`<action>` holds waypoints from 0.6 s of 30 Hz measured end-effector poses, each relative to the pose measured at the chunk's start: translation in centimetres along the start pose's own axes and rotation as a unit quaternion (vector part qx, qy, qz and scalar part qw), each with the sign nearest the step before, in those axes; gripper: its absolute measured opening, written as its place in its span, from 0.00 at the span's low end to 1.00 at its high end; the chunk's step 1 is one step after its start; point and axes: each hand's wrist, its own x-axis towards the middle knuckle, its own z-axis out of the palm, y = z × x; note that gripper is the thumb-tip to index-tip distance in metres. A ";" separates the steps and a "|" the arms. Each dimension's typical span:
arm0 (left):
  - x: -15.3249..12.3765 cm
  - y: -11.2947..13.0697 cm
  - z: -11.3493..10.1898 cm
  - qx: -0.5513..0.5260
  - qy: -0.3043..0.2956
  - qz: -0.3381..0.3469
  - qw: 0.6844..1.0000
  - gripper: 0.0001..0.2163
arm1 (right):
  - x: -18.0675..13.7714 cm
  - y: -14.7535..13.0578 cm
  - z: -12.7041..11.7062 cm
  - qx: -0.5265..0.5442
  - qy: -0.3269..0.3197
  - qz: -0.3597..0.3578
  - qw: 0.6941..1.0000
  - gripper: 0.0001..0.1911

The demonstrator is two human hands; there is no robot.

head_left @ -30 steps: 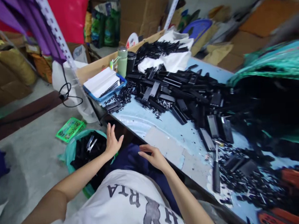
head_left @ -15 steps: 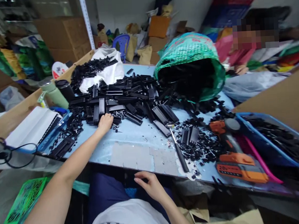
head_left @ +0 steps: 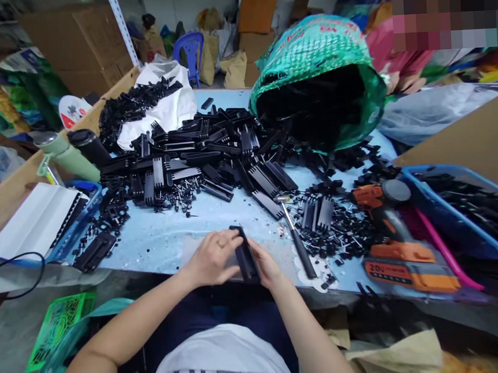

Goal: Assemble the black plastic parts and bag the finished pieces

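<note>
Holding black piece (head_left: 247, 259), cluttered blue tabletop (head_left: 151, 228), cardboard boxes (head_left: 72, 45) behind

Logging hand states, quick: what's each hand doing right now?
Left hand: at the black part; whether it grips cannot be told.
Right hand: holding the black part by its right side.

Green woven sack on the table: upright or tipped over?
Tipped over: the sack has its open mouth facing sideways, toward the wearer, and black parts lie spread beside it on the table.
</note>
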 end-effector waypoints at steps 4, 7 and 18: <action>-0.8 -6.1 -1.3 0.070 0.052 -0.158 0.984 0.13 | -0.2 -0.7 -2.7 -0.162 0.103 -0.149 0.970 0.25; -1.2 -9.7 -1.2 0.102 0.050 -0.251 0.961 0.12 | -0.6 -1.7 -4.0 -0.378 0.201 -0.304 0.851 0.22; -2.1 -8.0 1.1 0.128 0.003 -0.216 0.968 0.14 | -0.4 3.3 -1.6 -0.705 0.093 -0.414 0.568 0.13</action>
